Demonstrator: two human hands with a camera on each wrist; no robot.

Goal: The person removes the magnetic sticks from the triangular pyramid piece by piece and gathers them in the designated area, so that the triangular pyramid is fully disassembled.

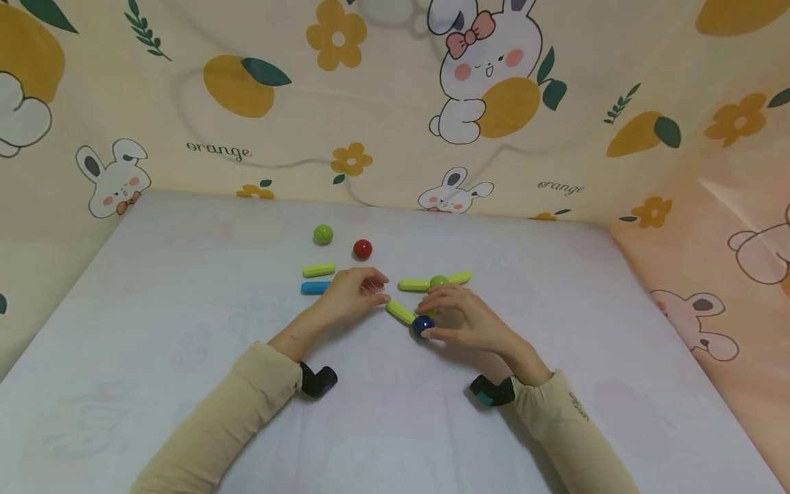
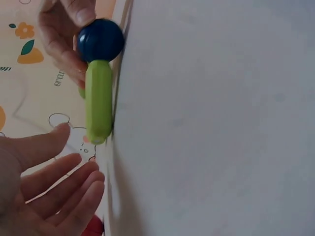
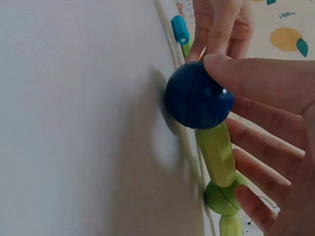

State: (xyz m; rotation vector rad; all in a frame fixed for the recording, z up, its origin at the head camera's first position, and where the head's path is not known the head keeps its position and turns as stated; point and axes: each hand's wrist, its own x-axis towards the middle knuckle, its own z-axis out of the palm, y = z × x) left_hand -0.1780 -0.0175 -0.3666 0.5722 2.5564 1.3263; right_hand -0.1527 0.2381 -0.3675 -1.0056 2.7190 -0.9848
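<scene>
My right hand holds a dark blue ball between thumb and fingers. A yellow-green rod sticks out from the ball toward my left hand. In the right wrist view, another yellow-green rod runs from the blue ball to a green ball; my right fingers lie alongside it. Two more rods meet that green ball in the head view, a left one and a right one. My left hand's fingers are relaxed and hold nothing, apart from the rod's free end in the left wrist view.
Behind my left hand lie a loose yellow-green rod and a blue rod, partly hidden by the hand. Farther back are a green ball and a red ball. A patterned cloth rises behind the white table.
</scene>
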